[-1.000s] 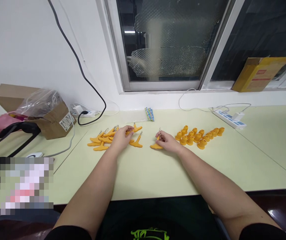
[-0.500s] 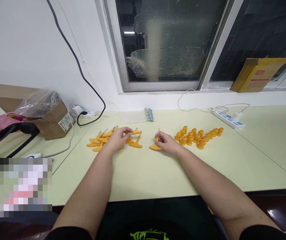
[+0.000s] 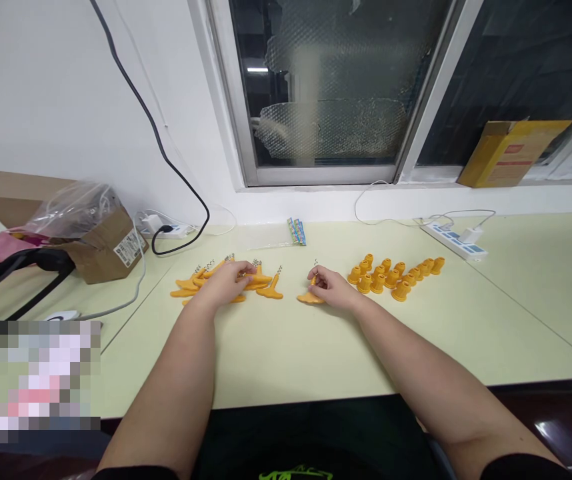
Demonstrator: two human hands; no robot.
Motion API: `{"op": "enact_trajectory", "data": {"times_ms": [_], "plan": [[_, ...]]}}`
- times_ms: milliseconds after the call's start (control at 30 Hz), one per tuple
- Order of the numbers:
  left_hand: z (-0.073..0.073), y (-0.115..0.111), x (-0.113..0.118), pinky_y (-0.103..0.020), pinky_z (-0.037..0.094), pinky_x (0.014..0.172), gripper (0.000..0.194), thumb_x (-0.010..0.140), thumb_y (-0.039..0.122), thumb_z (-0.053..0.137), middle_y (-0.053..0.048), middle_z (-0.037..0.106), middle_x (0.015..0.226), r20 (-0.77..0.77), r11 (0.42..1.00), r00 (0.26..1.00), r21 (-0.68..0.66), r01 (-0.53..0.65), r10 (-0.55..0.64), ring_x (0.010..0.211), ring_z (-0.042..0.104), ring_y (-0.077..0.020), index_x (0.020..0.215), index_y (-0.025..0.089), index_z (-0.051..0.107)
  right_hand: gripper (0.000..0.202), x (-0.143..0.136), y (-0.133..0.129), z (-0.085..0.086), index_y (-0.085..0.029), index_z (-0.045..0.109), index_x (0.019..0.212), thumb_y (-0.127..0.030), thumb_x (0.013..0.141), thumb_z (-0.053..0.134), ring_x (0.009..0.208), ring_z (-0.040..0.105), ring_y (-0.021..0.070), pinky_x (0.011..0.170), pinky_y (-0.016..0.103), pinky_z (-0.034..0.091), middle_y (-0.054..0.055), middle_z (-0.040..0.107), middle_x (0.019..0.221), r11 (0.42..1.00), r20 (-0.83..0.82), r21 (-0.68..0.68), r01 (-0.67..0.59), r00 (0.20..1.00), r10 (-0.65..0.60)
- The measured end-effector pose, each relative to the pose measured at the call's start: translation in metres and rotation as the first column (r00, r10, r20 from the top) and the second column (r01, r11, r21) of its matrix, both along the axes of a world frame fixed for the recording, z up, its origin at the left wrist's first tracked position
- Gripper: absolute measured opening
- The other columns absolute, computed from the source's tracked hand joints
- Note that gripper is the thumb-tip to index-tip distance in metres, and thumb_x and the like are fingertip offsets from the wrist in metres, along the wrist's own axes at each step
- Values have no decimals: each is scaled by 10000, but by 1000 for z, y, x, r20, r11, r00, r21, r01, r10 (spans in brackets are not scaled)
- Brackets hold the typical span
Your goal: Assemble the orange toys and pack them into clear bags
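Several yellow T-shaped corkscrews [image 3: 271, 289] with metal spirals lie in a pile left of centre. My left hand [image 3: 229, 283] is over this pile, its fingers curled by the corkscrews; what is between the fingertips is hidden. To the right, my right hand [image 3: 330, 287] pinches a separate corkscrew [image 3: 310, 298], whose handle rests low and whose spiral points up. Several yellow hollow caps [image 3: 401, 291] stand in a group just right of my right hand.
Small colourful packets [image 3: 297, 231] lie on a clear plastic bag near the wall. A power strip [image 3: 456, 241] is at the back right. An open cardboard box [image 3: 109, 247] and a black cable [image 3: 166, 150] are at the left.
My left hand has moved slightly left over the pile. The corkscrew that lay sideways by its fingertips now points its spiral upward. My right hand keeps its grip.
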State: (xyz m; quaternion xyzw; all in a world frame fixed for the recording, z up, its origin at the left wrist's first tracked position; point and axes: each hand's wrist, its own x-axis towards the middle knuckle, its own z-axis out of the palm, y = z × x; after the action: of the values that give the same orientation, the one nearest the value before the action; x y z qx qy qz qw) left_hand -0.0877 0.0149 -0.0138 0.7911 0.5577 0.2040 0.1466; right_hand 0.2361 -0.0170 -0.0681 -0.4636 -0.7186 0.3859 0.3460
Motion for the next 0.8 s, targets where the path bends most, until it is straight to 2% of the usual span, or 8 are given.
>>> {"op": "enact_trajectory", "data": {"times_ms": [333, 533, 800], "plan": [[-2, -2, 0, -363, 514, 816, 306, 793, 307, 576, -49, 707, 1104, -52, 999, 999, -47, 8, -10, 996, 656, -261, 1070, 260, 699, 264, -2, -1, 2, -236, 574, 1047, -344, 816, 639, 708, 496, 138, 670, 268, 418, -38, 518, 785, 1000, -13, -3, 1, 1000, -1], [0, -3, 4, -389, 486, 908, 318, 823, 372, 587, -67, 682, 1127, -73, 1000, 997, 23, 18, -16, 1089, 605, -275, 1101, 254, 689, 265, -2, -1, 3, -235, 574, 1049, -365, 826, 633, 712, 492, 140, 673, 274, 421, -35, 515, 790, 1000, -21, -3, -5, 1000, 5], [-7, 0, 5, -404, 468, 963, 349, 832, 399, 602, -71, 670, 1141, -61, 1000, 998, 25, 13, -11, 1143, 573, -281, 1138, 254, 690, 275, -1, -1, 2, -231, 575, 1059, -360, 824, 637, 705, 492, 136, 668, 272, 420, -38, 515, 787, 1000, -21, -14, -8, 1000, 7]]}}
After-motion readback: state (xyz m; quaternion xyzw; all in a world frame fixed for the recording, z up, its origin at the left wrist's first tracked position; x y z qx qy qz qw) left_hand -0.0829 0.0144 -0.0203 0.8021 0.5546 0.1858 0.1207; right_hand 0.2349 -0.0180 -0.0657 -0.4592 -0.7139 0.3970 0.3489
